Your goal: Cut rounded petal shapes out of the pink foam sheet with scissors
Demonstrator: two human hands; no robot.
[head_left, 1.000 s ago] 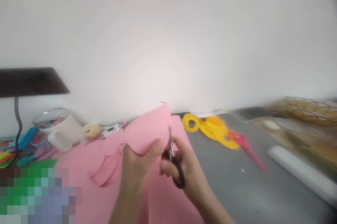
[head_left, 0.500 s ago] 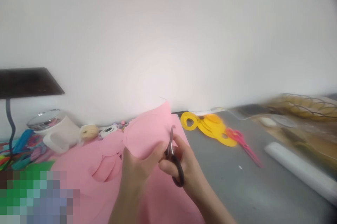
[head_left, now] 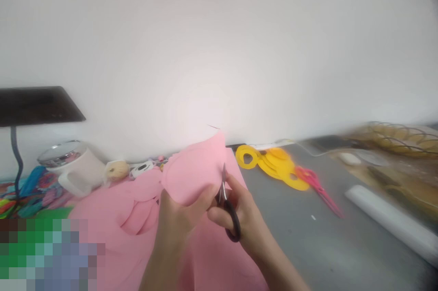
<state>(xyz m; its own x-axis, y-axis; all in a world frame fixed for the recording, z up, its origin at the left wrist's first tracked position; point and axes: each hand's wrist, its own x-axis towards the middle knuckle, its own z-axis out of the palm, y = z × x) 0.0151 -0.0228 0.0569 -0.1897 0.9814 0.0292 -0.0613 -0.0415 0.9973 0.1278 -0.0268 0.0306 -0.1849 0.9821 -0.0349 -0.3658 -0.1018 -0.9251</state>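
My left hand (head_left: pixel 181 218) grips a raised sheet of pink paper (head_left: pixel 195 170), its thumb pressed on the near side and the other fingers hidden behind. A faint curved outline shows on the sheet. My right hand (head_left: pixel 239 209) holds black-handled scissors (head_left: pixel 232 222) with the thumb in one loop and the blades pointing up at the sheet's right edge. More pink paper, with curved cut pieces (head_left: pixel 140 213) on it, lies under and left of my hands.
Yellow paper rings (head_left: pixel 247 157) and pink scissors (head_left: pixel 320 190) rest on the grey table (head_left: pixel 290 236). A white roll (head_left: pixel 390 222) lies further right, before a wire basket (head_left: pixel 404 138). At left stand a white mug (head_left: pixel 82 170), a ball of twine (head_left: pixel 117 171) and a dark panel on a stem (head_left: pixel 37 106).
The scissor blades have come closer together at the paper's edge. Both hands keep their grip, and the whole view has shifted very slightly.
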